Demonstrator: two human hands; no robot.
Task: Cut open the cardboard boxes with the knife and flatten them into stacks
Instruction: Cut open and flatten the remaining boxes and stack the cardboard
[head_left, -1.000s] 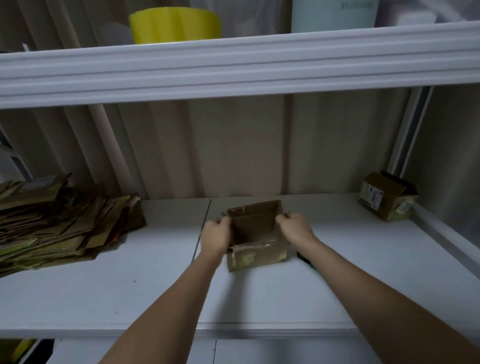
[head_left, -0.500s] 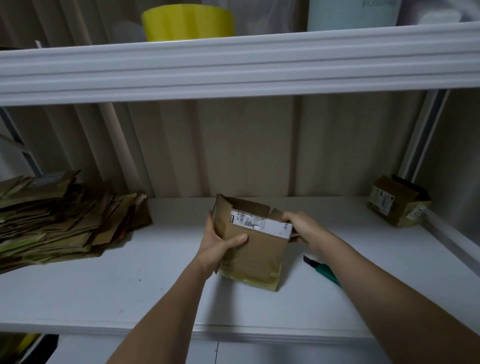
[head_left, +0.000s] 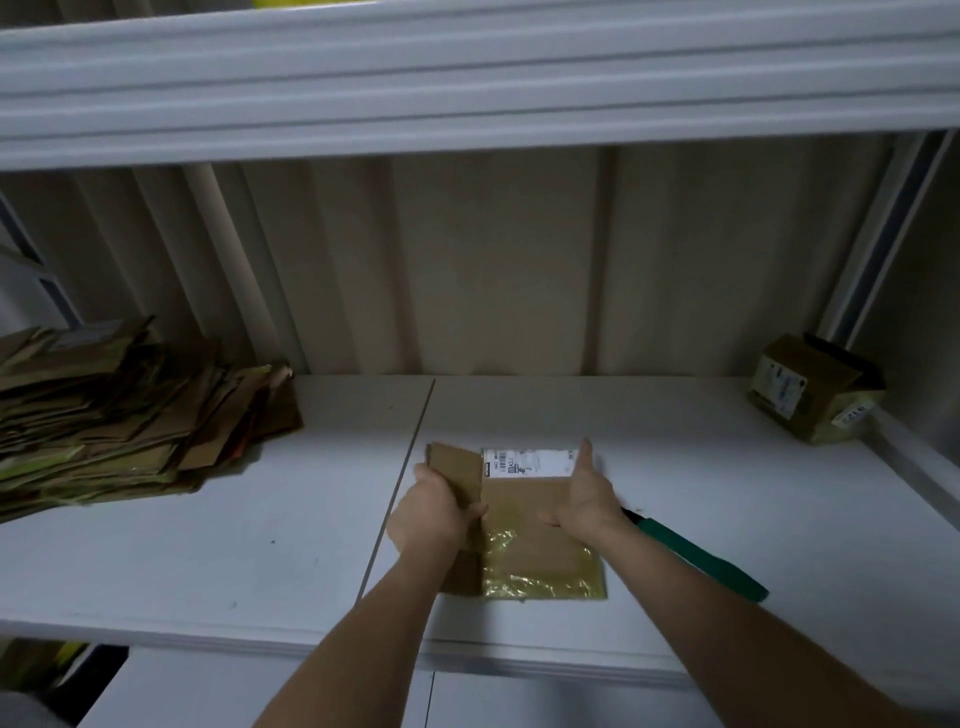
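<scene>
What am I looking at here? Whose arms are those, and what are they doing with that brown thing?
There is no machine here. A person wears a camera on the head, so you see their own arms reaching forward. They stand at a white shelf. The left hand grips the side of a squashed cardboard box, and the right hand presses it down flat. A green-handled knife lies on the shelf beside the right arm. On the left sits a pile of flattened cardboard. Far right, in the corner, waits another small box that is not flattened yet.
</scene>
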